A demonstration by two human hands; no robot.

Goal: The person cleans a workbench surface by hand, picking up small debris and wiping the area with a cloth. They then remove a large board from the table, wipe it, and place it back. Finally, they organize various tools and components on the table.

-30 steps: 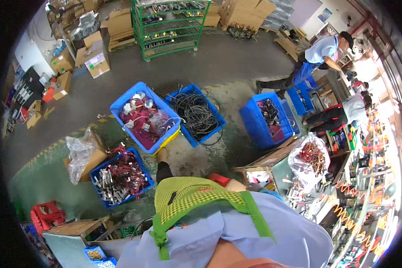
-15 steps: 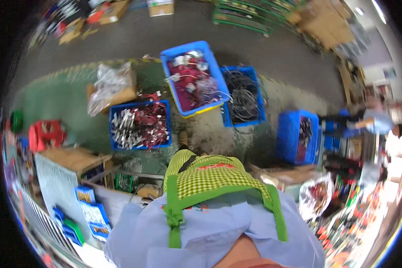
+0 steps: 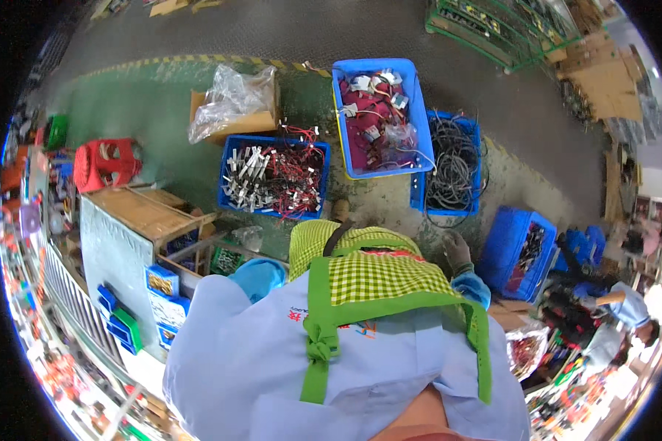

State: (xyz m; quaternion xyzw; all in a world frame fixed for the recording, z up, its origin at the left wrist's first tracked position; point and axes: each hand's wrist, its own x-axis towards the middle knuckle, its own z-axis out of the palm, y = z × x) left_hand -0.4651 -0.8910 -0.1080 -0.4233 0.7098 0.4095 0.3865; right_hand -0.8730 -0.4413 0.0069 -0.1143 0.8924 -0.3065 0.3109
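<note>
My right hand [image 3: 457, 252], in a grey glove with a light blue sleeve cover [image 3: 471, 287] above it, hangs beside my green checked apron [image 3: 390, 275]. Its fingers look loosely stretched, and nothing shows in them. The nearest thing ahead of it is a blue crate of black cables [image 3: 451, 165]. Only the blue sleeve cover [image 3: 260, 278] of my left arm shows; the hand itself is hidden. In front of me stand a blue crate of white-ended and red wires [image 3: 273, 178] and a raised blue bin of wired parts [image 3: 380, 121].
A carton with clear plastic [image 3: 237, 103] stands at the far left. To the left are a red stool [image 3: 107, 163] and a grey-topped workbench [image 3: 118, 239]. Stacked blue crates [image 3: 517, 250] sit at the right, near a person [image 3: 625, 303]. A green rack [image 3: 493, 29] stands far right.
The view has swung, so the crates now appear further right or lower. My gloved right hand and both blue sleeve covers have come into view.
</note>
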